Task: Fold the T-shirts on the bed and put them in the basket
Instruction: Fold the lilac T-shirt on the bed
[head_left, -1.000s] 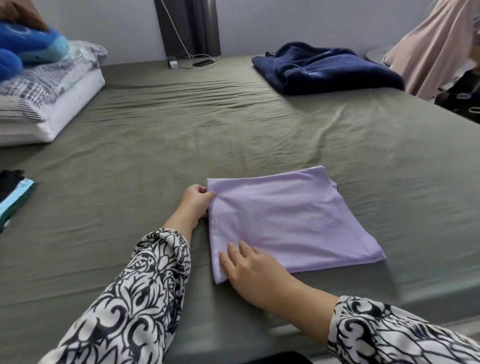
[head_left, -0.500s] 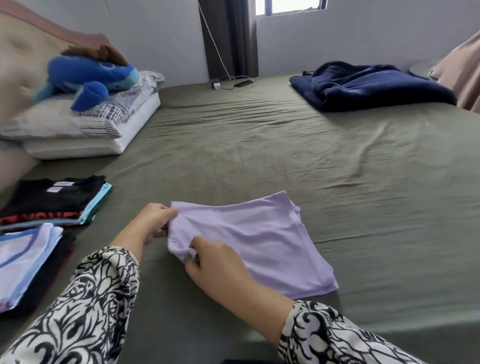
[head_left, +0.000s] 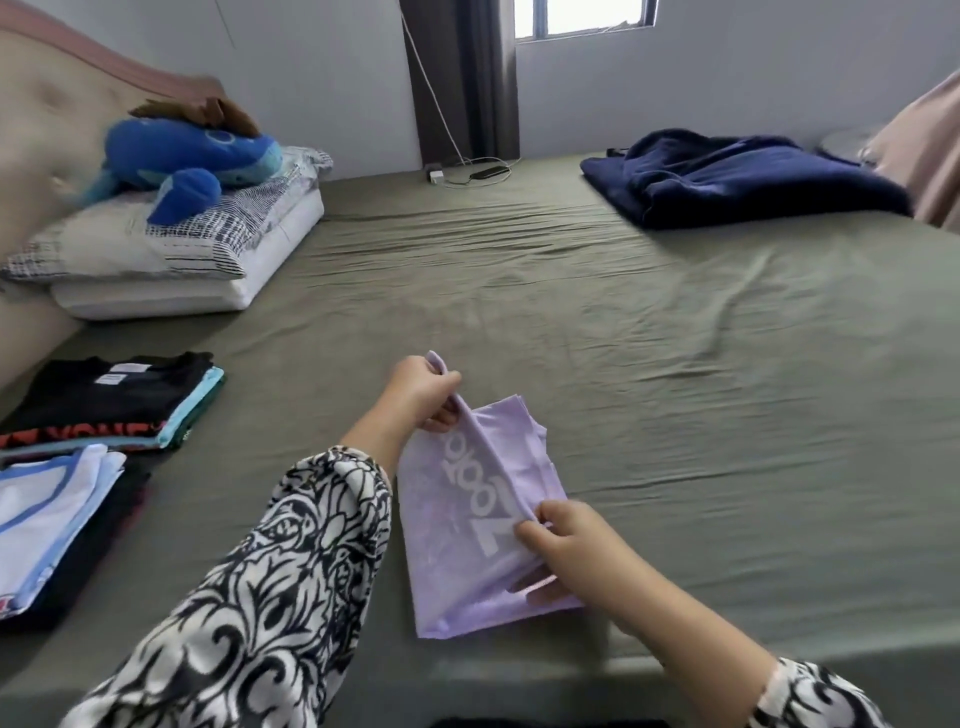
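Note:
A folded lilac T-shirt (head_left: 457, 525) with white lettering is lifted off the olive bed sheet (head_left: 675, 389) near the front edge. My left hand (head_left: 423, 389) pinches its far upper corner. My right hand (head_left: 566, 545) pinches the near end of the same raised edge. The shirt hangs tilted between both hands, its lower part touching the sheet. Two stacks of folded T-shirts lie at the left: a black-topped stack (head_left: 114, 400) and a white-and-blue-topped stack (head_left: 52, 514). No basket is in view.
Pillows (head_left: 171, 254) with a blue plush toy (head_left: 187, 161) sit at the back left by the headboard. A dark blue blanket (head_left: 737, 176) lies at the back right. A charger and cable (head_left: 467, 174) rest at the far edge.
Both hands took hold of the lilac shirt's left edge and lifted it off the sheet, turning the printed side toward me. My view swung left, bringing the folded stacks into sight.

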